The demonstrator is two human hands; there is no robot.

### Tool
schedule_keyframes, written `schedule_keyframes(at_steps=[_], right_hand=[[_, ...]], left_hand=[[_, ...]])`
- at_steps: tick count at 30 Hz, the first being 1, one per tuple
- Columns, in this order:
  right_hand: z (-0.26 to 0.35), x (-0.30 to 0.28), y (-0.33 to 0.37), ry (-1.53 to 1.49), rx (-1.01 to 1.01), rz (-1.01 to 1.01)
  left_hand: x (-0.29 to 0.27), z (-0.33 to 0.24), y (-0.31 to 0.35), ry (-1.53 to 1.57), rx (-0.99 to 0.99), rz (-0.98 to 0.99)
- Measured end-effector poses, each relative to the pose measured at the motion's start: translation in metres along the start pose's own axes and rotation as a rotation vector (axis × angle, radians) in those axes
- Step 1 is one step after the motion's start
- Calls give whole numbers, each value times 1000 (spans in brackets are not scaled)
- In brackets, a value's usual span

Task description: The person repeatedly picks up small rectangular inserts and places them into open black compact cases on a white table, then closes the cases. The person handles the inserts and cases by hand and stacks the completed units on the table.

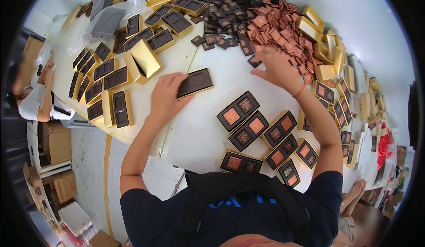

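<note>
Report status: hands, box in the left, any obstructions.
Left hand holding dark box, unfilled. Right hand at copper squares, grip unclear. Filled boxes nearer the body, off the line between hands.

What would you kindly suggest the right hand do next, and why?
Probably the right hand should take one square from the pile of flat copper-coloured squares: it reaches over the pile's lower edge, thumb spread, while the left hand holds a dark rectangular two-recess box that looks empty.
</note>
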State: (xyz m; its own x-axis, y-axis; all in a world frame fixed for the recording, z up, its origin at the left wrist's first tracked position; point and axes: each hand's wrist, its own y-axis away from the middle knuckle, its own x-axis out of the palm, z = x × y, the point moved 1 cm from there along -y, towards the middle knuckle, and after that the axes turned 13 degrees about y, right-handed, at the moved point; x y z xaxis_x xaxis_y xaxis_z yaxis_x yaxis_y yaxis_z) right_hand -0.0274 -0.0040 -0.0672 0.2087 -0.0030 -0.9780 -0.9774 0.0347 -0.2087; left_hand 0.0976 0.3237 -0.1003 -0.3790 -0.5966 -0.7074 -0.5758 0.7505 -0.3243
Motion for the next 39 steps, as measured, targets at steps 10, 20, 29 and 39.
schedule_keyframes(at_steps=[10,20,29,39], right_hand=[[-15,30,-8,-139,146,29],[74,22,-14,-857,200,231],[84,27,-11,-472,63,-83],[-56,12,2,-162,255,-193]], left_hand=[[57,-11,-44,206,93,67],[62,-10,-38,261,88,57],[60,-15,-36,100,279,-30],[58,-30,-30,-97,381,-25]])
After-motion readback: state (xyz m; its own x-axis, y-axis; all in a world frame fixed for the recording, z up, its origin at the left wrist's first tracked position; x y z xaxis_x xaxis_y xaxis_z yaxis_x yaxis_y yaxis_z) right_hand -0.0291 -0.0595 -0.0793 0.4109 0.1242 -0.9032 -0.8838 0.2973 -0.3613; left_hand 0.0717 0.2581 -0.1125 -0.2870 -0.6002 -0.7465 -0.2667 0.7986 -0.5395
